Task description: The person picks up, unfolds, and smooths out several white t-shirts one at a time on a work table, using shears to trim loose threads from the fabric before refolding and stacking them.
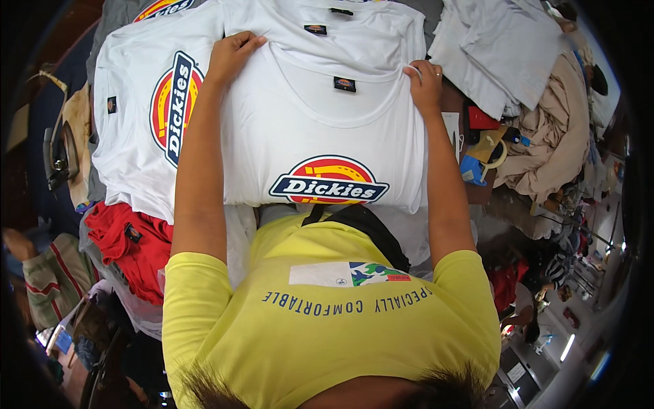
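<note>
In front of me lies a white T-shirt (306,143), folded, with a wide neckline, a small black neck label and a red, yellow and navy chest print. My left hand (234,57) is closed on its far left shoulder, thumb and fingers pinching the cloth. At the far right shoulder, my right hand (424,85) grips the shirt's edge, with a ring on one finger. Under and beyond this shirt lie more white shirts (381,48). Left of my left forearm is another white printed T-shirt (129,136), turned sideways.
A red garment (133,238) lies at the left, near an iron (61,157). To the right are folded white cloths (504,48), a beige fabric heap (555,129) and a tape roll (494,155). Another person's striped sleeve (61,279) shows at the far left.
</note>
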Available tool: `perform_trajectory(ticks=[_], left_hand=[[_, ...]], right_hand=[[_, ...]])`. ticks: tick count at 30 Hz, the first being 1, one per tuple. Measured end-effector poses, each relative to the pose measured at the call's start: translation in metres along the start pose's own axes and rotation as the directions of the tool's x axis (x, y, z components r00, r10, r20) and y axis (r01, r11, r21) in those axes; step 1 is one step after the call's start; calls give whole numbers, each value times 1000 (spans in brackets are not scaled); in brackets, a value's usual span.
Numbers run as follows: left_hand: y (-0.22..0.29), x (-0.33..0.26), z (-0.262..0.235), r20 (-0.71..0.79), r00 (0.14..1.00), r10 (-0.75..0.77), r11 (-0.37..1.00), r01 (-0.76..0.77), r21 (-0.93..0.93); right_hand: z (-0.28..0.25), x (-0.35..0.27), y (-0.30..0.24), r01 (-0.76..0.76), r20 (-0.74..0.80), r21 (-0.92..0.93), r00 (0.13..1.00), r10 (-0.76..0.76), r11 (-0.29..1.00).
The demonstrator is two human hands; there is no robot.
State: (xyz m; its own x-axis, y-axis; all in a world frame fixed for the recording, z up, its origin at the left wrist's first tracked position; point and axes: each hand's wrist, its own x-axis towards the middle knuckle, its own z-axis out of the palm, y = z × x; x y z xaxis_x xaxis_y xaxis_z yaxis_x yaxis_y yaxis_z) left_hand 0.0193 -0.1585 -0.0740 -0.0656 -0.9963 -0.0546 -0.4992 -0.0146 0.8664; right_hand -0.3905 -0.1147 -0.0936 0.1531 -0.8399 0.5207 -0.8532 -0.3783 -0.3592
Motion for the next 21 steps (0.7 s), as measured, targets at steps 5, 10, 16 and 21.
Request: perform_trajectory(ticks=[5,10,16,21], left_hand=[[0,1,1,-33,998,45,997,-43,66],[-1,1,1,-59,993,106,984,-96,148],[19,-7,2,29,995,92,889,-95,449],[34,-45,-12,191,963,192,594,-269,758]], right_hand=[[-1,-2,-5,-36,-11,2,999,36,999],[-1,-2,-4,27,-22,-9,999,-27,1000],[1,-1,-2,-59,109,-133,991,74,989],[-34,0,-22,-117,365,-222,911,194,968]])
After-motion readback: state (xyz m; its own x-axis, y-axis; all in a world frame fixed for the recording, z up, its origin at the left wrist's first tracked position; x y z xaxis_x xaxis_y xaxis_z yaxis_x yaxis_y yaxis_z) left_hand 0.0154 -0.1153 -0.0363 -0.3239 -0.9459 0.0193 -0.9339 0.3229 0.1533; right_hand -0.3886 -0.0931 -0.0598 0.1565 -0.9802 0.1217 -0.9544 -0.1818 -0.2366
